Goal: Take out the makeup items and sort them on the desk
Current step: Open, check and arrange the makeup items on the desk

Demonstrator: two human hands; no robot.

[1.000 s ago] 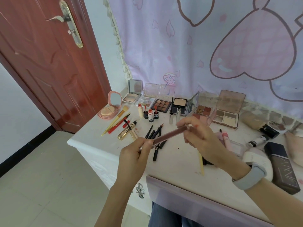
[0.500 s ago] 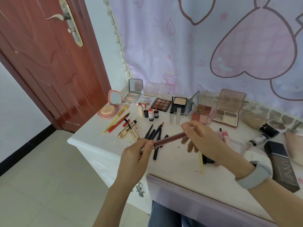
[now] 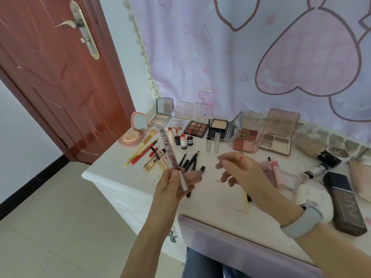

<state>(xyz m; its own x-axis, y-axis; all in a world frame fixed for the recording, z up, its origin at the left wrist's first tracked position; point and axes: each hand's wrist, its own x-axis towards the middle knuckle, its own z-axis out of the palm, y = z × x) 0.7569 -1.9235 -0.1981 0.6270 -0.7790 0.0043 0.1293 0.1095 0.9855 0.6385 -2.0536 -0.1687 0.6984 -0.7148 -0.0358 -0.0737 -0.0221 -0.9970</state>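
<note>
Mauve pencil (image 3: 168, 149) pinched in left grip (image 3: 176, 183); right grip (image 3: 241, 169) loose, empty.
Most makeup already grouped on worktop (image 3: 216, 199); right-side items look unsorted.

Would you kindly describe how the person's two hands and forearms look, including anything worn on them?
Both forearms are bare, with no sleeves in view. The left hand wears nothing: no ring, band or glove shows. The right hand is also bare, but its wrist carries a pale grey-blue smooth wristband, wide and rounded like a fitness band. A small reddish smudge marks the right hand near the knuckles.
</note>
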